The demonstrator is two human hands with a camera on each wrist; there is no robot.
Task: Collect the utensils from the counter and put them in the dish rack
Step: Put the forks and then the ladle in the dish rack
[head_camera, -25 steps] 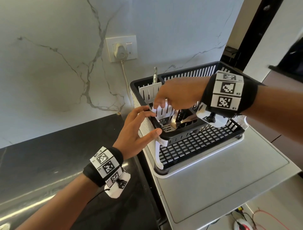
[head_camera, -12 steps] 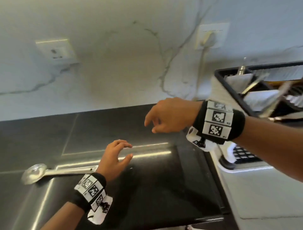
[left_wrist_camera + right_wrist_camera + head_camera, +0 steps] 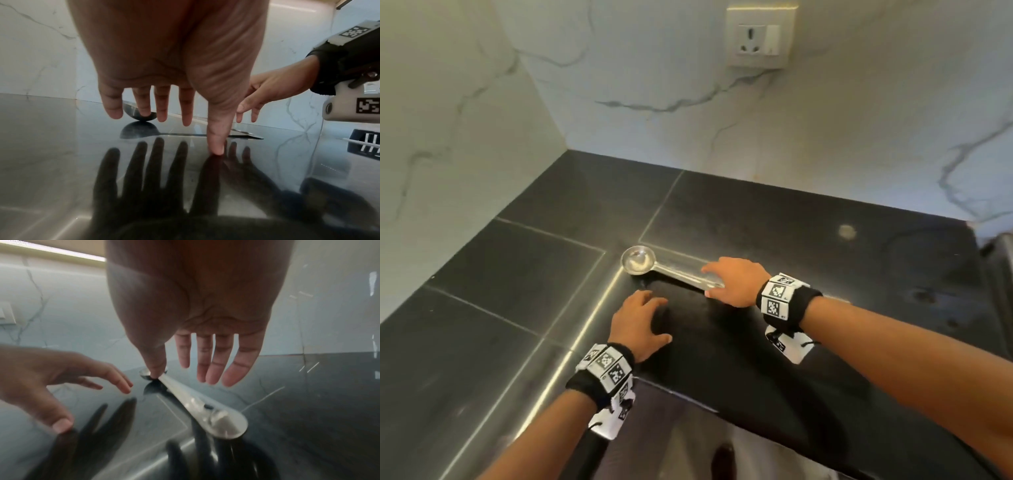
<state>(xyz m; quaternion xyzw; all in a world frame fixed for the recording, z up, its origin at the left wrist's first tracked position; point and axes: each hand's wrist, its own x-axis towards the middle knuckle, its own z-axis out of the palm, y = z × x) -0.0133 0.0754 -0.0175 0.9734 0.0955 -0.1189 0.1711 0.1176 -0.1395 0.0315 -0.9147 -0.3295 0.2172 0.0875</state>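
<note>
A steel spoon (image 3: 671, 272) with a round bowl lies flat on the black counter (image 3: 825, 267), handle pointing right. My right hand (image 3: 714, 281) hovers over the handle's end with its fingers straight and spread; the right wrist view shows the handle (image 3: 195, 402) under the palm, and I cannot tell if the thumb touches it. My left hand (image 3: 657, 315) is open just in front of the spoon, fingers spread low over the counter, holding nothing. In the left wrist view the spoon's bowl (image 3: 133, 113) shows between the fingers. A corner of the black dish rack (image 3: 363, 144) shows far right.
Marble walls meet in a corner behind and left of the counter. A wall socket (image 3: 758, 36) sits high on the back wall. The counter's front edge (image 3: 688, 397) runs close to my left wrist, with floor below it.
Both hands have left the dish rack and moved left to the spoon on the counter. The rack has gone out of the head view. The right hand now hovers over the spoon's handle.
</note>
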